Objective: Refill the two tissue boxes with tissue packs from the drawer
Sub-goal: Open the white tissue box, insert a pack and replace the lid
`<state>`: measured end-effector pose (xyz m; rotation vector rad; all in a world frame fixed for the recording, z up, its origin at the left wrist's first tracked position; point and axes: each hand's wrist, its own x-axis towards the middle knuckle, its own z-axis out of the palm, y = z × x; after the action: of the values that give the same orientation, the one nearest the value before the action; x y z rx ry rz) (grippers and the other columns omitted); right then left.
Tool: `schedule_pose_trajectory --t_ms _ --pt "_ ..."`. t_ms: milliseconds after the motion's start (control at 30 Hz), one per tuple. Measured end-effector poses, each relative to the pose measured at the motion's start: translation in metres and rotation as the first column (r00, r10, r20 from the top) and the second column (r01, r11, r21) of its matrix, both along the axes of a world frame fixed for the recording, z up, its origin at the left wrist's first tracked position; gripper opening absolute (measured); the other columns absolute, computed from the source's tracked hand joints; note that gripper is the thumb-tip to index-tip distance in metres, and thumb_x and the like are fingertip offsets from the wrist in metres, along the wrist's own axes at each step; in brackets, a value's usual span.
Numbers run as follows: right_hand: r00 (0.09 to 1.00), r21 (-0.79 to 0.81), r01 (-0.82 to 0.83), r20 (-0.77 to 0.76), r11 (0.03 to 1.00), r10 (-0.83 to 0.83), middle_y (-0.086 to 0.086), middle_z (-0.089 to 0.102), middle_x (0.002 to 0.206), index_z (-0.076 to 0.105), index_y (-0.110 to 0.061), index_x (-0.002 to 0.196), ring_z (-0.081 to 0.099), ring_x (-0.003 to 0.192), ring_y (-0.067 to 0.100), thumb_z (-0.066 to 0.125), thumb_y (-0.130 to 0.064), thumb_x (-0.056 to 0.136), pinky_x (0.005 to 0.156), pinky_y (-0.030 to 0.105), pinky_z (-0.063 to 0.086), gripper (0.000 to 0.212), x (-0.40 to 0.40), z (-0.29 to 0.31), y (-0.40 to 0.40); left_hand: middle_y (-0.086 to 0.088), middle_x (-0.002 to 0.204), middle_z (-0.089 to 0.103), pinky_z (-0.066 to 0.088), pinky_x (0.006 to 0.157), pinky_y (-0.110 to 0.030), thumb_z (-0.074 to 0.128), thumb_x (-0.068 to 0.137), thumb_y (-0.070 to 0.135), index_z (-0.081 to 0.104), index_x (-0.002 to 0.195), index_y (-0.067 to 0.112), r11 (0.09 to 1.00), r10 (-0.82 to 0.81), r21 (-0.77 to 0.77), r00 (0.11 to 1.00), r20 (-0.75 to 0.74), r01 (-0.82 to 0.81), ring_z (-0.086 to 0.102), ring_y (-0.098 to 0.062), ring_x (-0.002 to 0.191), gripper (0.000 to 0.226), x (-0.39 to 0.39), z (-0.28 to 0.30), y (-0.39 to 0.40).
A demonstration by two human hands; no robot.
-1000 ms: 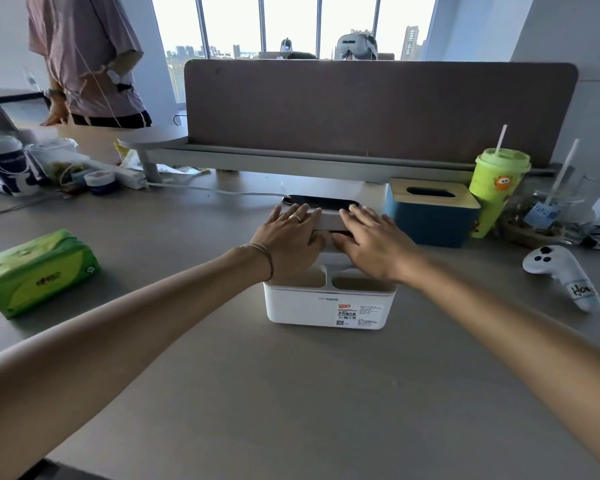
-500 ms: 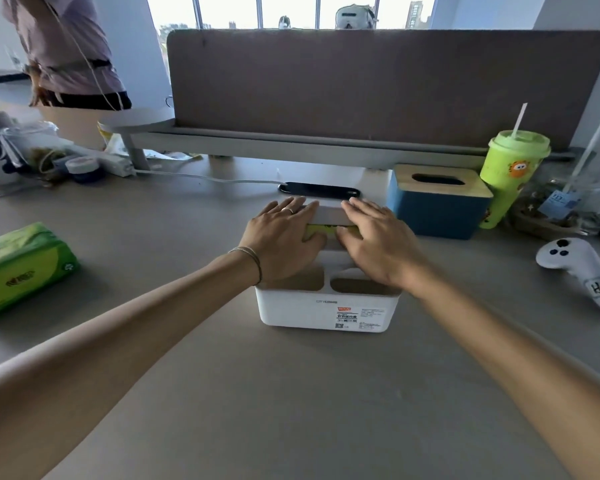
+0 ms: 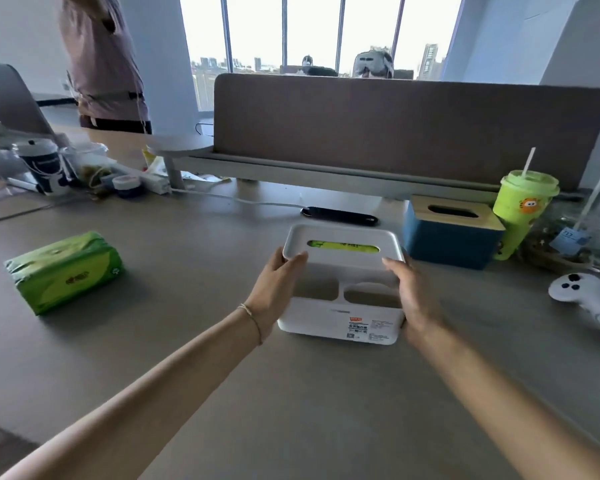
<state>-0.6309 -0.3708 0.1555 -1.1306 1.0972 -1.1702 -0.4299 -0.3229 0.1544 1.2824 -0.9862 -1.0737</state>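
Note:
A white tissue box [image 3: 340,323] with two front compartments stands on the desk before me. Its white lid [image 3: 343,237] is on top, and a green tissue pack [image 3: 343,246] shows through the lid's slot. My left hand [image 3: 274,289] grips the box's left side, thumb on the lid's edge. My right hand [image 3: 413,292] holds the right side the same way. A second green tissue pack [image 3: 65,271] lies on the desk to the left. A blue tissue box [image 3: 451,244] with a wooden slotted lid stands behind and to the right.
A green cup with a straw [image 3: 520,209] and a white game controller [image 3: 586,299] are on the right. A black phone [image 3: 340,216] lies behind the white box. Cups and clutter [image 3: 45,168] crowd the far left. A person [image 3: 101,60] stands beyond a brown divider [image 3: 395,126].
My hands slid off the top of the lid to the two sides of the white box. The lid and its slot are now uncovered.

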Motion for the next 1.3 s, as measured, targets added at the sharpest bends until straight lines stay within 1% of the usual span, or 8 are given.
schedule_pose_trajectory --t_ms 267,400,567,733,967,1167,1233,1300 --pt "0.998 -0.057 -0.069 0.005 0.996 0.07 0.003 0.072 0.118 0.052 -0.044 0.131 0.07 0.106 0.031 0.065 -0.034 0.077 0.093 0.057 0.056 0.056 0.083 0.032 -0.025 -0.01 0.112 0.064 0.058 0.079 -0.042 0.054 0.1 0.027 0.053 0.133 0.023 0.998 0.033 -0.048 0.992 0.119 -0.028 0.064 -0.027 0.096 0.033 0.078 0.051 -0.03" --pt "0.993 -0.109 -0.119 -0.028 0.987 0.117 0.001 0.072 0.115 0.051 -0.041 0.125 0.071 0.104 0.028 0.069 -0.031 0.073 0.092 0.057 0.056 0.055 0.14 0.042 -0.055 -0.013 0.116 0.064 0.055 0.087 -0.049 0.054 0.101 0.026 0.056 0.128 0.025 0.998 0.052 -0.027 0.993 0.102 -0.049 0.062 -0.031 0.099 0.027 0.137 0.059 -0.061" --pt "0.993 -0.117 -0.12 -0.037 0.986 0.116 0.001 0.07 0.115 0.049 -0.032 0.13 0.069 0.102 0.022 0.073 -0.024 0.075 0.095 0.053 0.056 0.06 0.205 0.037 -0.093 -0.013 0.116 0.064 0.054 0.056 -0.025 0.055 0.1 0.023 0.055 0.134 0.019 0.994 0.105 0.021 0.991 0.077 -0.107 0.064 -0.024 0.091 0.033 0.198 0.054 -0.107" --pt "0.993 -0.093 -0.12 -0.016 0.988 0.119 0.0 0.069 0.114 0.05 -0.035 0.121 0.068 0.1 0.019 0.07 -0.024 0.073 0.098 0.052 0.054 0.053 0.259 0.026 -0.142 -0.013 0.118 0.066 0.05 0.047 -0.018 0.06 0.098 0.025 0.056 0.133 0.016 0.987 0.147 0.052 0.981 0.127 -0.155 0.064 -0.02 0.085 0.037 0.248 0.042 -0.158" --pt "0.993 -0.038 -0.122 -0.004 0.992 0.122 0.004 0.056 0.143 0.037 -0.037 0.141 0.056 0.129 0.027 0.073 -0.05 0.054 0.109 0.054 0.045 0.095 0.301 -0.009 -0.197 -0.011 0.114 0.063 0.047 0.049 -0.012 0.054 0.1 0.013 0.054 0.129 0.014 0.984 0.15 0.071 0.974 0.172 -0.164 0.06 -0.016 0.082 0.029 0.283 0.023 -0.204" --pt "0.996 -0.052 -0.09 -0.023 0.995 0.089 0.0 0.059 0.139 0.038 -0.042 0.142 0.056 0.128 0.025 0.072 -0.048 0.053 0.11 0.051 0.043 0.095 0.305 -0.017 -0.206 -0.01 0.108 0.059 0.044 0.066 -0.025 0.059 0.094 0.036 0.048 0.136 0.011 0.98 0.167 0.045 0.922 0.35 -0.195 0.055 -0.018 0.086 0.05 0.287 0.012 -0.213" --pt "0.993 -0.048 -0.1 -0.062 0.994 0.097 0.0 0.061 0.136 0.038 -0.04 0.142 0.058 0.125 0.024 0.071 -0.045 0.058 0.109 0.049 0.044 0.091 0.302 -0.011 -0.201 -0.011 0.107 0.06 0.044 0.076 -0.034 0.058 0.08 0.055 0.047 0.136 0.015 0.975 0.157 0.066 0.868 0.47 -0.212 0.054 -0.022 0.088 0.07 0.282 0.019 -0.207" --pt "0.985 -0.045 -0.131 -0.116 0.99 0.125 -0.002 0.065 0.13 0.042 -0.037 0.141 0.062 0.12 0.022 0.069 -0.042 0.064 0.106 0.047 0.046 0.082 0.292 -0.001 -0.188 -0.011 0.112 0.062 0.045 0.081 -0.037 0.051 0.092 0.053 0.044 0.138 0.024 0.964 0.107 0.107 0.726 0.679 -0.242 0.057 -0.026 0.091 0.056 0.273 0.031 -0.197"
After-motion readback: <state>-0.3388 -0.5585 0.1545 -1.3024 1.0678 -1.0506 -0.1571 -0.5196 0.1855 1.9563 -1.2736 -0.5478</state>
